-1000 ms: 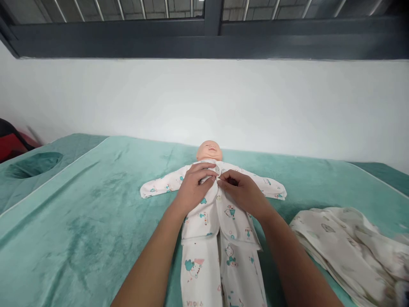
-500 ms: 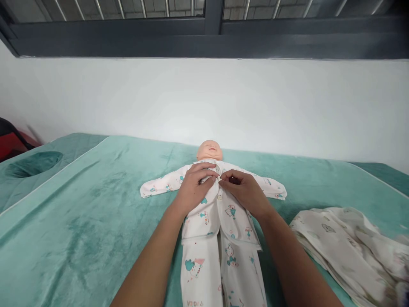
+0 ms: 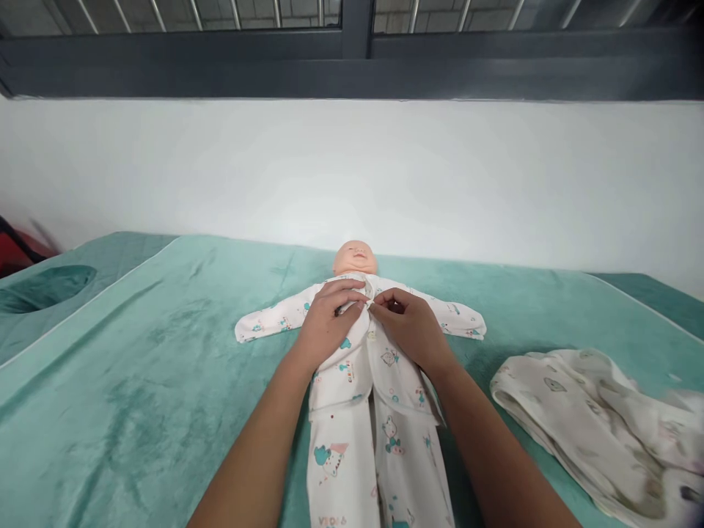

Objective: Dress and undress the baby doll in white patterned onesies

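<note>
A baby doll (image 3: 355, 258) lies on its back, wearing a white printed jacket (image 3: 344, 374) and matching trousers (image 3: 341, 469). Both sleeves are stretched out to the sides. My left hand (image 3: 333, 319) rests on the chest, thumb and fingers closed on the jacket's front edge just below the neck. Opposite it, my right hand (image 3: 410, 323) pinches the other front edge, and the fingertips of both hands nearly meet at the middle. A small fastening shows lower down the front opening. Whatever lies between the fingertips is mostly hidden.
A teal plush cover (image 3: 137, 381) spreads beneath the doll. Folded white printed cloth (image 3: 594, 425) lies to the right. Behind runs a white wall (image 3: 352, 169) below a dark window frame (image 3: 181, 66). At the far left are a round hollow (image 3: 49, 287) and a red and black object (image 3: 16, 249).
The view has shifted slightly, so everything sits a little further left. My hands keep their hold at the jacket's neck, with only small finger movement.
</note>
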Motion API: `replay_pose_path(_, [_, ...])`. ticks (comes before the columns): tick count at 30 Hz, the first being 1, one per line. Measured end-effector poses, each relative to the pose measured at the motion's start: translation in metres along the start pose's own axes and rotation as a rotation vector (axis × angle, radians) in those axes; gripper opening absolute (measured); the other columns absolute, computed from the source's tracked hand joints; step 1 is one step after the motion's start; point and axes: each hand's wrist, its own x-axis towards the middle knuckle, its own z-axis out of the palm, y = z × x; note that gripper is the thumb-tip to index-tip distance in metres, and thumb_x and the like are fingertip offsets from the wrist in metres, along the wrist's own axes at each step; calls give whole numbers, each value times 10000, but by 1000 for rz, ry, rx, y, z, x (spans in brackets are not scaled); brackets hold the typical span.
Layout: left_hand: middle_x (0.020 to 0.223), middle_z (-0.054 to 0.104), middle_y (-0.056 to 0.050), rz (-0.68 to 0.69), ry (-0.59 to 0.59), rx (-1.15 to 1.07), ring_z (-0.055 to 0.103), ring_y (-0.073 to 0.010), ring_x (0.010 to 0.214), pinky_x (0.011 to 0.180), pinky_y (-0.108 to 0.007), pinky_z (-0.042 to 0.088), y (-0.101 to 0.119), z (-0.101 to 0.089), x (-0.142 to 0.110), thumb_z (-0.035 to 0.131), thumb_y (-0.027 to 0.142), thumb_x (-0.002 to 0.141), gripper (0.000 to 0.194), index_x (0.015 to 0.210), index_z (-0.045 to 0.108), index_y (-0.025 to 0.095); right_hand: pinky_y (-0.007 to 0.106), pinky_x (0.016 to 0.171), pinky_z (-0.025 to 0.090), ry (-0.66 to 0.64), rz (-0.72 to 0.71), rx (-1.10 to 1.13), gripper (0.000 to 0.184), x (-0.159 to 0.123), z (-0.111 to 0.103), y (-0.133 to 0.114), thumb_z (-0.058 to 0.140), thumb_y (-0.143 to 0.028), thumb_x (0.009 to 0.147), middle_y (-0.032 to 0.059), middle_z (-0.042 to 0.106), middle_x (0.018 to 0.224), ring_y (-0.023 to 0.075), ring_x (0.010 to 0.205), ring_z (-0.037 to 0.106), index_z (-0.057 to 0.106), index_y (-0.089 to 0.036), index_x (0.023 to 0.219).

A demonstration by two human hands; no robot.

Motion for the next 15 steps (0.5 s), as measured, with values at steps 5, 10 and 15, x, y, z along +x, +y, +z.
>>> replay_pose_path(5, [1242,647,-11,-10,-13,24,526,-191,1234,1104,-373,377,2,1,0,542,201,892,174,886,710,249,247,631,359,19,2,35,140,2,1,3,614,-327,765,-35,560,686,116,657,476,608,-187,754])
replay_pose_path(10, [1300,609,-23,-47,-20,-69,497,-195,1281,1085,-361,390,3,-3,-3,557,236,893,185,1025,684,266,235,593,318,8,13,88,168,3,-3,4,619,-326,770,-52,475,628,94,613,410,558,-182,710])
replay_pose_path(15, [1464,472,-9,-30,-289,-82,361,-243,1408,1105,-382,388,7,-21,-5,575,333,895,175,998,712,298,242,509,266,-107,72,306,195,-2,-15,3,588,-364,809,-55,433,568,94,531,356,515,-196,740])
